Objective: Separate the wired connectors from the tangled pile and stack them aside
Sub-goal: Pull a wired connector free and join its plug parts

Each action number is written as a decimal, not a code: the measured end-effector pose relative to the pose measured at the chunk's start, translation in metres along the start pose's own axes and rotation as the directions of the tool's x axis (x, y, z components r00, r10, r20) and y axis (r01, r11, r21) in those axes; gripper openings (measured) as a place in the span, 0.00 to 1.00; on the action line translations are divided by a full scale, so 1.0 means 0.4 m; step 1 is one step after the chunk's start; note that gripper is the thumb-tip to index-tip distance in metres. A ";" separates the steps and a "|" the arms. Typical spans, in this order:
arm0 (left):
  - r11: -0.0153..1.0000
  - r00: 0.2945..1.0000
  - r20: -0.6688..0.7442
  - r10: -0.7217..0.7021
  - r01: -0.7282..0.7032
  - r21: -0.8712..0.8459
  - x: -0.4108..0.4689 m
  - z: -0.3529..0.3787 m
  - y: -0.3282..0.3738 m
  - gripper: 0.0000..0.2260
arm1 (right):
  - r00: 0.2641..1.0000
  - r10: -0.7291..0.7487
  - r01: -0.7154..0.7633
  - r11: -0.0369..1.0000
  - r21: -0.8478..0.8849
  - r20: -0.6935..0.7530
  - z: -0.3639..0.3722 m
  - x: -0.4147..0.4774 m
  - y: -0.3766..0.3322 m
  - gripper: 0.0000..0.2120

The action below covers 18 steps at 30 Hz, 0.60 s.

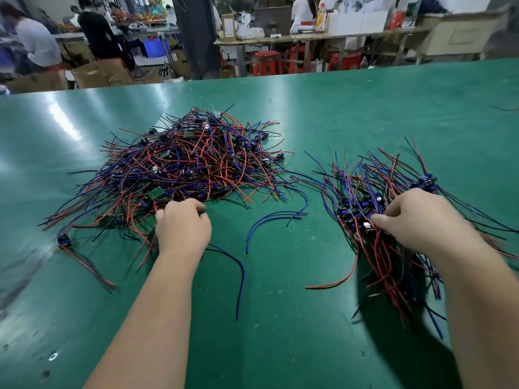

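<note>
Wire lies in two heaps on the green bench (280,346): the tangled pile (191,161) of red, blue and black leads with small connectors and green boards sits left of centre, and the sorted stack (362,192), its leads running roughly one way, lies well apart to the right. The left hand (182,226) is knuckles-up at the pile's near edge, its fingers curled down among the wires; whether it grips one I cannot tell. The right hand (415,214) rests on the stack, thumb and bent forefinger pinching a black connector (366,224) in its dark middle. Between the heaps lie loose blue wires (275,217), and a stray connector (63,238) sits by itself near the left edge. Beyond the bench, cardboard boxes (95,74) stand on the floor, their contents hidden from here.
</note>
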<state>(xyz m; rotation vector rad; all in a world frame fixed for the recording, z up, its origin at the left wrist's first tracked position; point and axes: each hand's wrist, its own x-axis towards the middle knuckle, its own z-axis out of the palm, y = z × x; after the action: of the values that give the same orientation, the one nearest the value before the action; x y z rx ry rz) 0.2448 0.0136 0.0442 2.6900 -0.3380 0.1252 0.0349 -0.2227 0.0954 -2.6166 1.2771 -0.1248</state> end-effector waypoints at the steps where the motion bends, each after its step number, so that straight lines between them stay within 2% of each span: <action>1: 0.999 1.000 -0.015 0.010 -0.011 -0.044 -0.001 -0.002 -0.001 0.12 | 1.000 -0.006 0.006 1.000 0.008 0.006 -0.001 0.002 0.000 0.09; 2: 0.996 1.000 -0.029 0.006 -0.009 -0.089 -0.003 -0.004 0.000 0.11 | 1.000 -0.011 0.011 1.000 0.022 0.004 -0.005 0.002 -0.001 0.05; 7: 0.984 0.994 -0.098 -0.054 0.036 -0.172 -0.010 -0.005 0.009 0.11 | 0.999 0.045 -0.043 0.994 0.105 -0.013 -0.029 0.006 0.017 0.12; 9: 0.972 0.989 -0.133 -0.056 0.024 -0.235 -0.007 -0.005 0.006 0.11 | 0.997 0.074 -0.072 0.992 0.105 -0.011 -0.033 0.010 0.026 0.12; 12: 0.879 0.982 -0.149 -0.120 0.036 -0.475 -0.001 -0.001 0.009 0.09 | 0.994 0.110 -0.109 0.990 0.085 -0.007 -0.034 0.018 0.027 0.09; 14: 0.688 0.970 -0.098 -0.221 0.084 -0.721 0.005 -0.003 0.019 0.08 | 0.993 0.117 -0.117 0.991 0.059 0.013 -0.031 0.019 0.024 0.07; 15: 0.534 0.962 -0.035 -0.271 0.120 -0.837 0.009 -0.009 0.025 0.08 | 0.994 0.109 -0.110 0.993 0.045 0.023 -0.029 0.018 0.022 0.06; 17: 0.148 0.944 0.167 -0.284 0.215 -0.965 0.014 -0.028 0.035 0.09 | 0.997 0.076 -0.075 0.996 0.052 -0.011 -0.022 0.016 0.022 0.03; 18: -0.066 0.932 0.281 -0.228 0.274 -0.960 0.013 -0.039 0.039 0.09 | 0.996 0.051 -0.045 0.996 0.083 -0.068 -0.018 0.016 0.024 0.04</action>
<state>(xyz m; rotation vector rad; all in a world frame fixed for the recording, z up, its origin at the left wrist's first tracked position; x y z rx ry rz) 0.2452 0.0051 0.0651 1.1326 0.1259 -0.2323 0.0305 -0.2346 0.0998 -2.5316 1.3275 -0.2570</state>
